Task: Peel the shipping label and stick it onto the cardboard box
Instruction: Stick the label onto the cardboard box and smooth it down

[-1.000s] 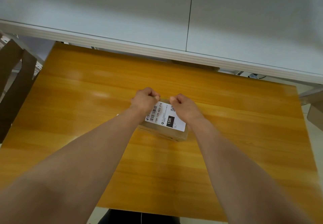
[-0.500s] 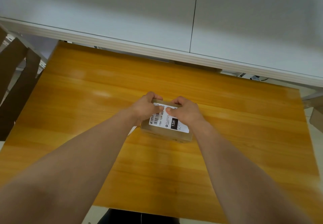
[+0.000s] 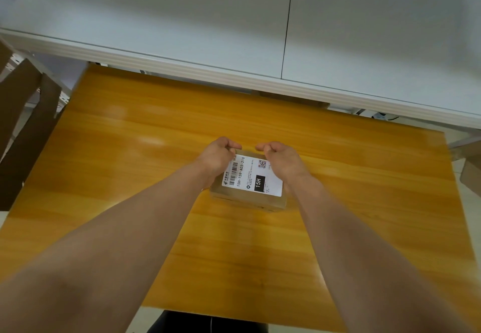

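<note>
- Head view looks down on a glossy, honey-coloured wooden table with streaky grain, set against a smooth white panelled wall.
- Small rectangular cardboard box, matte brown, sits near the table's middle.
- White shipping label, flat and rectangular, lies on the box top, printed with a barcode, a QR code and a black "15H" block.
- Left hand curls its fingers over the box's far left edge, touching the label's corner.
- Right hand curls likewise at the far right edge; whether either hand actually grips cannot be told.
- Brown cardboard sheets stand beside the table at left.
</note>
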`<state>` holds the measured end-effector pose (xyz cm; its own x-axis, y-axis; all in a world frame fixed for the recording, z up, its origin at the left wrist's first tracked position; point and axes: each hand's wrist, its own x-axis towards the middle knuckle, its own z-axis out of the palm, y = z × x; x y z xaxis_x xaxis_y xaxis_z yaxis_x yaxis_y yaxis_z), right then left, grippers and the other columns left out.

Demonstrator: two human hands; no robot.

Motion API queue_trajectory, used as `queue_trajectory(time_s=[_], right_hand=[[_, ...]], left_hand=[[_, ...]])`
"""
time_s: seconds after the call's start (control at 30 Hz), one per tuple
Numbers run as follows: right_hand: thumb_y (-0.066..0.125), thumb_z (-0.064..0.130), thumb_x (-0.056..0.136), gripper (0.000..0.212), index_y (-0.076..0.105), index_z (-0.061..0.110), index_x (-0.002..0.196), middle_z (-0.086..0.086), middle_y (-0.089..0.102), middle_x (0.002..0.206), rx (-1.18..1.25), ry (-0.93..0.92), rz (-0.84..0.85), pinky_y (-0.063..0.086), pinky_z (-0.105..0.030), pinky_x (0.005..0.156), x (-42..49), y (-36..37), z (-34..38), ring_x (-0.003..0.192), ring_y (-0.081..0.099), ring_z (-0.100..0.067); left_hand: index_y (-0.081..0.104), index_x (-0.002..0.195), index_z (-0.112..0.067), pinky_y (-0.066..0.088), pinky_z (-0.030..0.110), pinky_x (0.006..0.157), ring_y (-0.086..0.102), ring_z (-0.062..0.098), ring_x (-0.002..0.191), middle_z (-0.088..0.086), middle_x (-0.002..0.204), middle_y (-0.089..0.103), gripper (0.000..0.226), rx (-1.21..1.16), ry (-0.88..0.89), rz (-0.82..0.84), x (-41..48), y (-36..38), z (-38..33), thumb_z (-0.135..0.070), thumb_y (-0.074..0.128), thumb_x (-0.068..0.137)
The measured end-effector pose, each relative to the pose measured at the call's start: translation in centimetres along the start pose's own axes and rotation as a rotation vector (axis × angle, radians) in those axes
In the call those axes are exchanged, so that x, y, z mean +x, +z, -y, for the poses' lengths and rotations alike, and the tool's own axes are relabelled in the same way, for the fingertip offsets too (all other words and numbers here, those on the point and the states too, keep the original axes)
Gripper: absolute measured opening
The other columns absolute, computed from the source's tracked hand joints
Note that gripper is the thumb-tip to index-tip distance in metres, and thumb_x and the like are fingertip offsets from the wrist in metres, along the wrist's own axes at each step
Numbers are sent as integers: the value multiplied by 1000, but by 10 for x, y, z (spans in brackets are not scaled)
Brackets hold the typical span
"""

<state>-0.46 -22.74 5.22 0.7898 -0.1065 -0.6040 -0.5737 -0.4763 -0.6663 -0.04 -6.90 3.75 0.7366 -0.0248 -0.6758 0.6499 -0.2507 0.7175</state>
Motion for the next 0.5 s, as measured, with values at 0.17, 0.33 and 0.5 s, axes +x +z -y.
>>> queue_trajectory(time_s=[0.17,0.33,0.5], right_hand=[[64,32,94,44,53,29,137,-3,59,131,9,37,12,45,-33,86,-10,-29,-3,110,57,-21],[88,30,69,89,41,30,145,1,54,136,-224,10,197,49,-41,101,-11,-35,-15,119,56,-24],[87,17,69,66,54,21,127,-2,68,116,-186,-33,138,55,-37,86,-10,-29,-20,106,66,-23]], left_hand=[[55,124,-31,34,46,109,36,31,135,5,145,44,36,517,86,-129,-1,5,-8,-28,60,88],[33,147,-32,5,53,120,6,24,151,-2,158,25,96,945,308,12,-14,23,-23,-42,82,65],[42,141,-28,0,50,120,33,25,141,1,141,50,87,983,298,76,-9,34,-18,-37,84,66]])
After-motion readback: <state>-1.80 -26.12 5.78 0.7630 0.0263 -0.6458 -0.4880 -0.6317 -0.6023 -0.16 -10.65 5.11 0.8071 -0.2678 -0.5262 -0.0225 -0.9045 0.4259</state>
